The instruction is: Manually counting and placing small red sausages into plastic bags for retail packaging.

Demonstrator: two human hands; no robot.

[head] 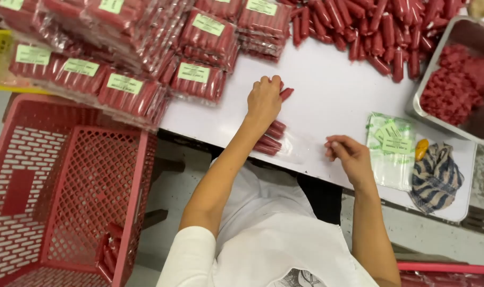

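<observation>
Red sausages (271,139) lie side by side in a clear plastic bag (292,146) at the white surface's (327,90) near edge, the left hand (263,101) curled over them, steadying the row, the right hand (348,154) pinching the bag's mouth open.

Red sausages (274,135) lie side by side, half inside clear bag (298,149) at table edge.

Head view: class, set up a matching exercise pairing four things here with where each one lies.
Things:
1. striped cloth
2. red crate
3. metal tray
4. labelled packs

Places:
A. stacked at the table's far left
B. beside the table, lower left
C. far right, holding red pieces
D. near right table corner

Pairs: 1-D, 2-B, 3-C, 4-A
</observation>
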